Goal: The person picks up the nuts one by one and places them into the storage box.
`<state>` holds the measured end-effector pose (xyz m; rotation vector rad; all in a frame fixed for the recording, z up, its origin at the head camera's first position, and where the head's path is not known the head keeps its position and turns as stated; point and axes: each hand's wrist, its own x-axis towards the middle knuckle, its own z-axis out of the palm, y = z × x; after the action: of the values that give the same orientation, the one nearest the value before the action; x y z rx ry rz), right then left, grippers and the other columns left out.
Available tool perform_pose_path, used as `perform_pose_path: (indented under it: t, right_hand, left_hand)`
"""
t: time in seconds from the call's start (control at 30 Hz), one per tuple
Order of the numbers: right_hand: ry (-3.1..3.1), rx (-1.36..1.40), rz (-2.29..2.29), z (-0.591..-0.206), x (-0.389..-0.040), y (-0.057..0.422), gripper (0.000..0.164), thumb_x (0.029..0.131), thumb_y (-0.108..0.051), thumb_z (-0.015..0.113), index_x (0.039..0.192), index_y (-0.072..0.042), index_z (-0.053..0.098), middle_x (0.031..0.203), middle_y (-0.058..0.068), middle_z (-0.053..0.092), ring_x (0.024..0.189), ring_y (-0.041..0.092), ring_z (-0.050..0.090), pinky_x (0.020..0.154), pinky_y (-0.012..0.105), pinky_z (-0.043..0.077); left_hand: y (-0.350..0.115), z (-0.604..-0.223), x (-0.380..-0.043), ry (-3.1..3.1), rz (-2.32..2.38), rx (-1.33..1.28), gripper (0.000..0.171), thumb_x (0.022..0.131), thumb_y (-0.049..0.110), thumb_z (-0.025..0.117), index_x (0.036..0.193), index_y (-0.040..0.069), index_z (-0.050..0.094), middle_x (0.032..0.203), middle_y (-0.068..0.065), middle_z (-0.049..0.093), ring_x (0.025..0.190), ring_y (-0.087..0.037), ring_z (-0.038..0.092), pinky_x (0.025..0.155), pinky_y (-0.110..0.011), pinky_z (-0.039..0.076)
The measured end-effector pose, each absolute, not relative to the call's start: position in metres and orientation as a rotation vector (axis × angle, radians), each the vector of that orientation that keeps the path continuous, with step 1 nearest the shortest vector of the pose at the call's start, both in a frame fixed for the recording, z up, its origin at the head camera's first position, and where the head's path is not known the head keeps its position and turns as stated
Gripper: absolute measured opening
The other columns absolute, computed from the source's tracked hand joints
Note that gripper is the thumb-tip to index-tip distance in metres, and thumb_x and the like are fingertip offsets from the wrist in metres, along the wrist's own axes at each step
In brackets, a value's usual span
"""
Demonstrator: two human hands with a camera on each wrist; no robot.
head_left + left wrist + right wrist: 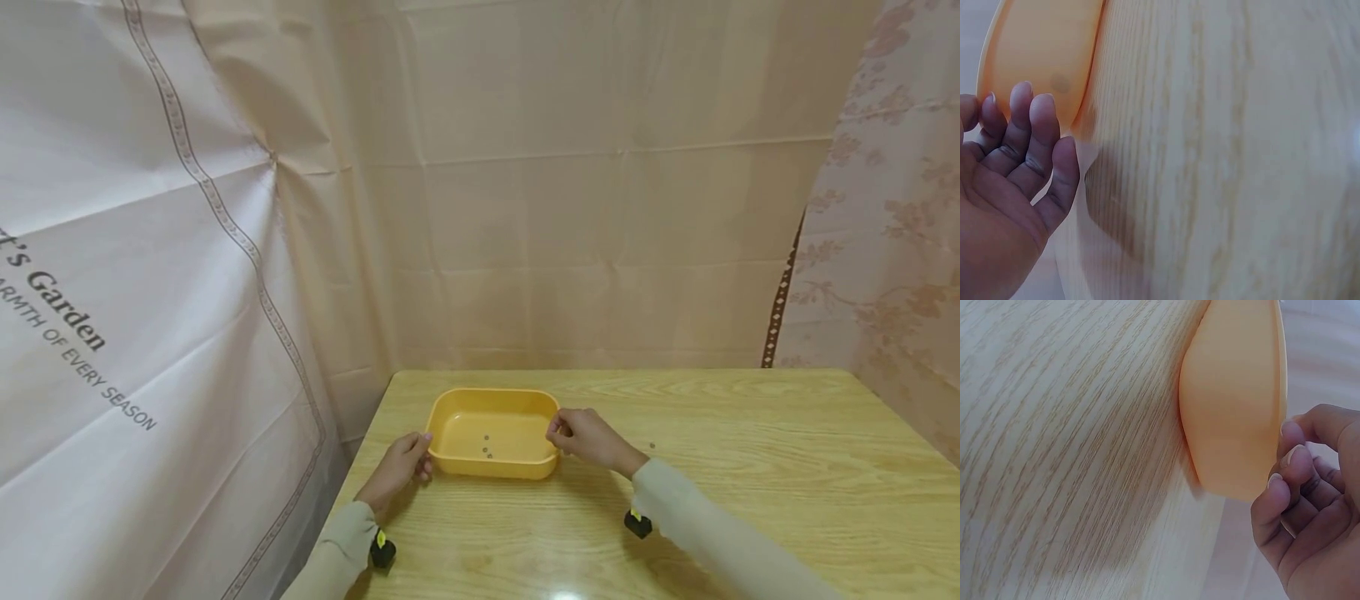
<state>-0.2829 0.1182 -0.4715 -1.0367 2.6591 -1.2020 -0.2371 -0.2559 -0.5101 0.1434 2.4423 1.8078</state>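
Note:
A yellow plastic tray with rounded corners and raised walls sits on the wooden table. Thumb and fingertips of my left hand pinch its left rim; the left wrist view shows the other fingers loosely bent beside the wall. At the right end of the tray, my right hand has its fingers curled at the rim, the fingertips overlapping the outer wall in the right wrist view. Several tiny grey round pieces lie on the tray's floor. The right thumb is mostly hidden.
One more small grey piece rests on the wooden table, right of the tray and behind my right forearm. A beige cloth hangs behind the table, a printed white cloth at left and a floral one at right.

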Motion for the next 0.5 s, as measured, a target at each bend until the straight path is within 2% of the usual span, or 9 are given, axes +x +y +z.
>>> perform_pose_path:
  t: [0.1, 0.3, 0.5]
  right_hand:
    - [2.664, -1.035, -1.192, -0.4720, -0.2831, 0.1181, 0.008, 0.103, -0.011, 0.064, 0.097, -0.005, 0.065, 0.077, 0.003, 0.067, 0.065, 0.023, 0.063, 0.054, 0.024, 0.047]
    - [2.708, -1.023, -1.140, -0.4732, -0.2817, 0.1198, 0.008, 0.103, -0.011, 0.064, 0.096, -0.007, 0.066, 0.072, 0.000, 0.063, 0.057, 0.007, 0.052, 0.051, 0.023, 0.044]
    - [2.710, -1.017, -1.132, -0.4760, -0.2818, 0.1231, 0.006, 0.103, -0.010, 0.062, 0.097, -0.009, 0.064, 0.070, 0.002, 0.062, 0.055, 0.008, 0.053, 0.050, 0.023, 0.043]
  left_hand:
    - [-0.2558, -0.5107, -0.2378, 2.435, 1.820, 0.133, 0.045, 0.111, 0.040, 0.047, 0.106, -0.004, 0.056, 0.083, -0.011, 0.061, 0.070, -0.018, 0.060, 0.064, -0.029, 0.055]
    - [-0.2562, -0.5109, -0.2382, 2.434, 1.816, 0.124, 0.047, 0.111, 0.042, 0.047, 0.107, -0.004, 0.057, 0.083, -0.010, 0.061, 0.070, -0.018, 0.059, 0.064, -0.028, 0.055]
    - [-0.2575, -0.5111, -0.2384, 2.456, 1.789, 0.142, 0.045, 0.112, 0.041, 0.045, 0.106, -0.002, 0.057, 0.083, -0.009, 0.061, 0.070, -0.018, 0.060, 0.065, -0.028, 0.055]
